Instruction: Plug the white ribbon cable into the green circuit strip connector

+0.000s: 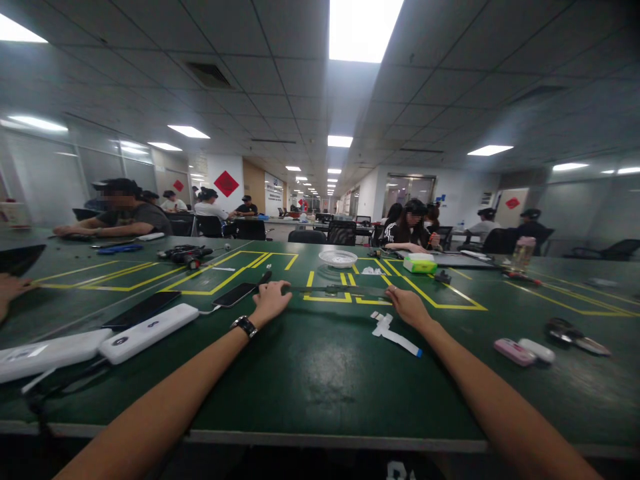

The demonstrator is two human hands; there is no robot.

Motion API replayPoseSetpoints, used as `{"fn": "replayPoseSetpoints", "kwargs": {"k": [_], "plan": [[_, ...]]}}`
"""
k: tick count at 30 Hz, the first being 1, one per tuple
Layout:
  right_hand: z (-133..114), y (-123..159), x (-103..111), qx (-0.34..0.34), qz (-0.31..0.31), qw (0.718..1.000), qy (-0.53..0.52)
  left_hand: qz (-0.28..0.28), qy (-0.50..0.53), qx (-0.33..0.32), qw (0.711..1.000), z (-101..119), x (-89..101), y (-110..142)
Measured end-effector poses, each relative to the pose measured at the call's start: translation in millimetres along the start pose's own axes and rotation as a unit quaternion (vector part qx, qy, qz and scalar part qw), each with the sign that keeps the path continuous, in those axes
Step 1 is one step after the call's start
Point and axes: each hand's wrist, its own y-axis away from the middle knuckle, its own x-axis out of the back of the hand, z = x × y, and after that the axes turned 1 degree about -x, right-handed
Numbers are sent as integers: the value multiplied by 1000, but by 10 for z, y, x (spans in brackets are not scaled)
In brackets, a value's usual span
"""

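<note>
Green tabletop is spread under both forearms, and its pale edge is seen closest. On it, to the left of the left hand and nearer, a white power bank is placed. Well to the right of the right hand, a pink case is seen beside a white case. Just nearer than the right hand, a flat white ribbon cable with a blue end is laid.

Between the two hands, a thin greyish strip is stretched; its right end is pinched by thumb and forefinger, its left end is gripped in curled fingers. What it is exactly cannot be told, because it is blurred. Close to the left hand's outer side, a smartphone is laid.

Beyond the hands, yellow tape is stuck in outlines. Farther, between them, a white basket is set, and a green-and-white packet is seen beyond the right hand. Behind, seated people are seen.
</note>
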Motion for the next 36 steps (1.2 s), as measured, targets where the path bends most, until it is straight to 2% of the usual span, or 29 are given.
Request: {"fn": "replayPoseSetpoints", "kwargs": {"k": [4,8,14,18,22,36], "plan": [[33,-9,-16,-18,-2,1000,11,0,13,2,1000,-75,25,-53],[53,-7,1,-70,-18,997,22,-18,69,-37,997,-82,36,-77],[23,17,40,-127,-46,990,36,4,135,-96,986,78,-9,7],[-42,26,46,-155,-70,985,43,19,186,-160,969,194,-40,115],[-84,31,30,-168,-90,981,35,24,186,-201,962,263,-66,203],[-44,35,25,-190,-89,977,36,45,169,-222,959,190,-126,139]]}}
